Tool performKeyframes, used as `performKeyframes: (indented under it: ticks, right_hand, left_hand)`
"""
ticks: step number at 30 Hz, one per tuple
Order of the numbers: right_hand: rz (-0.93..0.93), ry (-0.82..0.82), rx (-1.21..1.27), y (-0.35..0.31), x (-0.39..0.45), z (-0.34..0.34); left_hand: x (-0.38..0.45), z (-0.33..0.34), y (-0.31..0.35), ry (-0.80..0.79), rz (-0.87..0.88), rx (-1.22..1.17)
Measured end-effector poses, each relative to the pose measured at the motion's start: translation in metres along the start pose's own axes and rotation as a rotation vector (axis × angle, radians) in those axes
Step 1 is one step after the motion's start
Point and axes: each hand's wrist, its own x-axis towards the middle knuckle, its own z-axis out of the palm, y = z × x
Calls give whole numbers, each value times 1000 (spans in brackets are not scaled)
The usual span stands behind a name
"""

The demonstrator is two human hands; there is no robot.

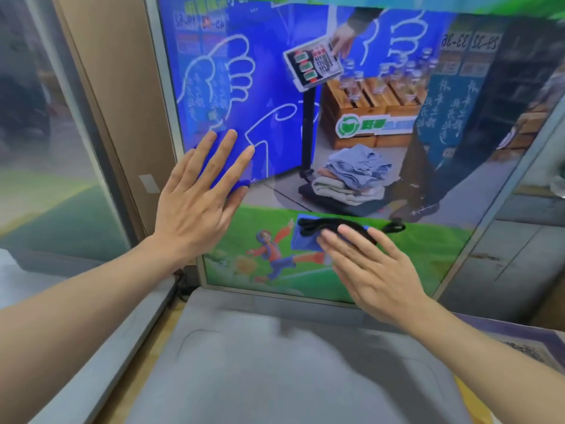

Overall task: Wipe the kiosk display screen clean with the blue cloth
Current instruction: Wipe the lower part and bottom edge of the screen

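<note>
Shop-like spot: recycling advert kiosk display screen [336,117]

blue cloth [301,238] with black cord; screen [305,117] blue above, green band below; grey ledge [275,362]

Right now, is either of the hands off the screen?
No: left hand and right hand each press a blue cloth flat on the screen.

Both bare forearms reach forward. Left hand [195,197] raised higher, fingers straight and spread, palm pressed flat forward. Right hand [373,270] lower, fingers straight and close together, likewise pressing flat.
</note>
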Motion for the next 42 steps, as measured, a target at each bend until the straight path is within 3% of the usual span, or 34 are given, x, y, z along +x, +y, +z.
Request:
performKeyframes:
  ticks: [8, 19, 26, 32, 42]
  right_hand:
    - [189, 62, -5, -24, 40, 6]
    - [-51, -141, 52, -67, -2, 28]
    - [79, -11, 14, -49, 55, 12]
    - [186, 37, 57, -80, 77, 19]
    - [-60, -175, 151, -115, 63, 34]
  left_hand:
    - [4, -5, -22, -52, 54, -61]
    - [4, -8, -37, -82, 151, -134]
    - [8, -14, -46, -99, 145, -130]
    - [11, -19, -53, -144, 193, -141]
    - [13, -21, -56, -109, 237, -86]
